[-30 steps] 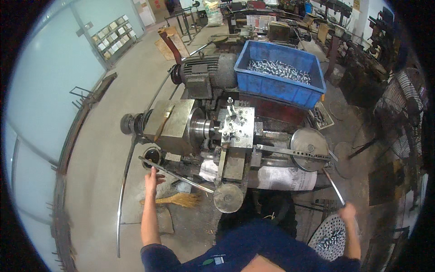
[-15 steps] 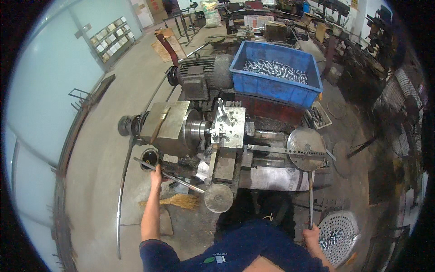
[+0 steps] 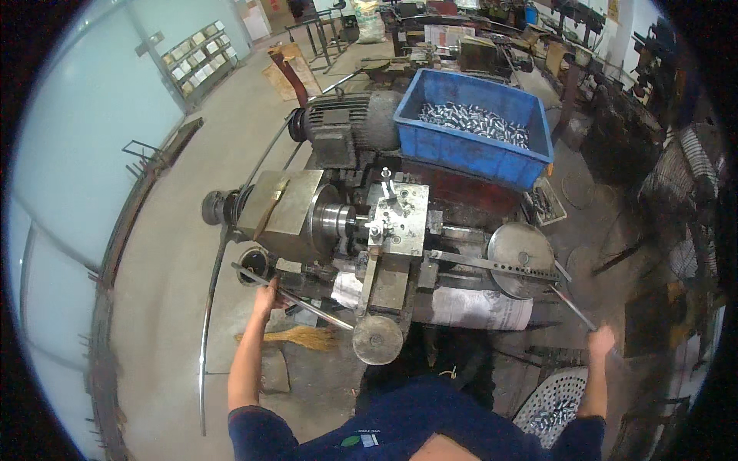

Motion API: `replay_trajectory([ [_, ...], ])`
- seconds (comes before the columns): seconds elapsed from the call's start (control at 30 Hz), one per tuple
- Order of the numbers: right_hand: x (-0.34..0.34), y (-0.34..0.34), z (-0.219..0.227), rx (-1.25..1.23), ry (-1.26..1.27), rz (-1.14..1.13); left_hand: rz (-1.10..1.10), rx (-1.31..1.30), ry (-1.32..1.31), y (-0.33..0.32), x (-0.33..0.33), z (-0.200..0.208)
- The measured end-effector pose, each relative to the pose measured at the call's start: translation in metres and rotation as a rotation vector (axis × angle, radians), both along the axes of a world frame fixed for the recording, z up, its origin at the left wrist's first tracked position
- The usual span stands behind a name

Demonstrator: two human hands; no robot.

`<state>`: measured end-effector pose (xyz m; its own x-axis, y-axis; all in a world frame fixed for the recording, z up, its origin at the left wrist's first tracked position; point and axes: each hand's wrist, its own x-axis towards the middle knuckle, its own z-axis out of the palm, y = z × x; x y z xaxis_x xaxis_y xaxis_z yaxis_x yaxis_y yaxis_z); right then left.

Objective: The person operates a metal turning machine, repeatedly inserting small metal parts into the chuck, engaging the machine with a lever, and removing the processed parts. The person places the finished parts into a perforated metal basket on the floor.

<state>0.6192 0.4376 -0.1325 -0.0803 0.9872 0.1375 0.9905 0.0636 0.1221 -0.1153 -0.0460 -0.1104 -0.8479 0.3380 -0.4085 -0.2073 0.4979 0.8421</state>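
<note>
My left hand [image 3: 265,298] is closed around a metal lever rod [image 3: 317,310], which slants down to a round disc [image 3: 377,340] at the front of a small lathe. Out to the right, my right hand [image 3: 602,341] grips the end of a second lever [image 3: 573,306]. That one reaches up toward a larger round plate [image 3: 513,244] crossed by a drilled flat bar [image 3: 484,262]. Between the two levers, the tool block [image 3: 407,219] stands a short gap to the right of the spindle chuck [image 3: 335,221]. Whether a workpiece sits in the chuck is too small to tell.
A blue crate [image 3: 473,150] of small metal parts stands behind the lathe, beside the motor [image 3: 350,127]. Lower right, under my right forearm, is a perforated pan [image 3: 530,403] with more parts. A straw broom [image 3: 304,336] and a round pot [image 3: 254,262] are near my left hand.
My right hand has swung outward and up, turning its lever from pointing straight down to the lower right. The tool block has shifted right, away from the chuck. My left hand keeps its grip.
</note>
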Motion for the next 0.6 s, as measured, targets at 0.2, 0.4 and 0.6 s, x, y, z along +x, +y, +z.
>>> replay_trajectory([
  [0.2, -0.099, -0.031, 0.005, 0.226, 0.219, 0.158, 0.149, 0.307, 0.028, -0.032, -0.001, -0.022],
  [0.4, -0.119, -0.117, -0.016, 0.034, 0.511, 0.328, -0.651, -0.843, 0.687, -0.042, 0.002, -0.113],
  [0.6, -0.128, -0.153, -0.019, -0.244, 0.583, 0.324, -0.260, -0.825, 0.952, -0.013, 0.059, -0.182],
])
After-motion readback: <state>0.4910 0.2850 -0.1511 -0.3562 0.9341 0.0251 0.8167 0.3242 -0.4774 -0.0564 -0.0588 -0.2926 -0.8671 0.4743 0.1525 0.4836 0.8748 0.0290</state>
